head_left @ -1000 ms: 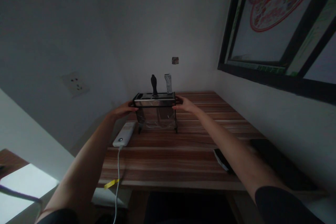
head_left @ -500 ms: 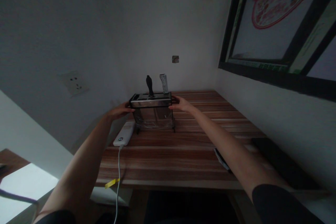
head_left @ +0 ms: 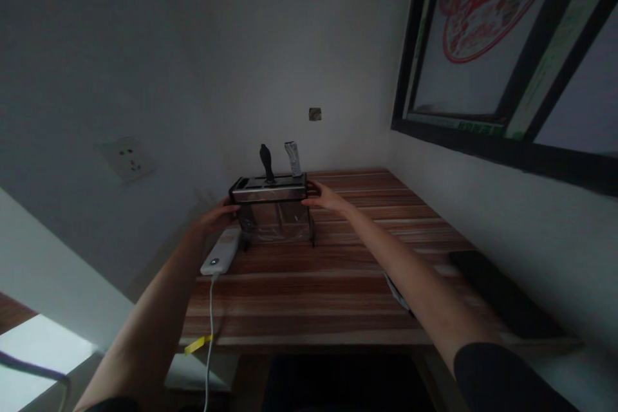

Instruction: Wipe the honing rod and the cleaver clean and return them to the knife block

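A knife block [head_left: 273, 194] with a metallic top, dark frame and see-through front stands upright at the back of the wooden table. Two handles rise from its top slots: a black knife handle [head_left: 266, 162] and one that looks wrapped in silvery-white material [head_left: 292, 158]. My left hand [head_left: 218, 214] grips the block's left end, its thumb along the front. At the opposite end my right hand [head_left: 322, 197] holds the block the same way, with some fingers hidden behind it. Just below my left hand lies a white power bank [head_left: 223, 253], close to the block's left foot.
A white cable [head_left: 210, 328] with a yellow tag [head_left: 197, 344] hangs over the front edge of the table [head_left: 309, 309]. Under my right forearm lies a partly hidden thin object [head_left: 396, 293]. A black flat object [head_left: 502, 293] rests along the right wall. A socket [head_left: 128, 159] is on the left wall.
The whole view has shifted a little, so everything appears slightly further left. Both hands keep their hold on the knife block, which shows no clear movement on the table.
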Demonstrator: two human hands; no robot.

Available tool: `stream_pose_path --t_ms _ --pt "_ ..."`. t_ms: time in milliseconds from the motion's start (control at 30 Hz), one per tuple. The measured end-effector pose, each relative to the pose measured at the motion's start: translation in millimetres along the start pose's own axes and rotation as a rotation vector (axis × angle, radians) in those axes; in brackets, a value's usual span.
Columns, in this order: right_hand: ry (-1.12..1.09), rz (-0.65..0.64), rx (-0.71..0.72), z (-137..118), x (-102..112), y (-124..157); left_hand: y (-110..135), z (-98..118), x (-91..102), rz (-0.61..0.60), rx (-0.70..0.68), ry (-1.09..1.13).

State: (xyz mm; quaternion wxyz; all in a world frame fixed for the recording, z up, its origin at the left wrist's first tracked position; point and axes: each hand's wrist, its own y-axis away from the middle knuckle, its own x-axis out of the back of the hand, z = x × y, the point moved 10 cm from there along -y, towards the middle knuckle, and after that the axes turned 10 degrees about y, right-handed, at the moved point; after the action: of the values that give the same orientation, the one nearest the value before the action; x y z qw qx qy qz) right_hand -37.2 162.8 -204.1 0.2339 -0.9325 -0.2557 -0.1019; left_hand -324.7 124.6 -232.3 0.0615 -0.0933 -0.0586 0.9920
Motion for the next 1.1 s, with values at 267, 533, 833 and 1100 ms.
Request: stream_pose_path --t_ms 267,533,833,1100 --pt "0.014 0.021 0.016 1 1 4 4 -1 2.6 0.015 0.004 -0.006" --pt "0.029 0.017 0.027 -4 -4 8 10 0 -6.0 0.028 -0.018 -0.017" --pt "0.316 0.169 0.033 -33 49 61 42 55 -21.0 0.146 -0.31 -0.113" --pt "0.649 0.241 -0.156 -41 126 197 131 104 -116.4 0.398 -0.826 -0.533"
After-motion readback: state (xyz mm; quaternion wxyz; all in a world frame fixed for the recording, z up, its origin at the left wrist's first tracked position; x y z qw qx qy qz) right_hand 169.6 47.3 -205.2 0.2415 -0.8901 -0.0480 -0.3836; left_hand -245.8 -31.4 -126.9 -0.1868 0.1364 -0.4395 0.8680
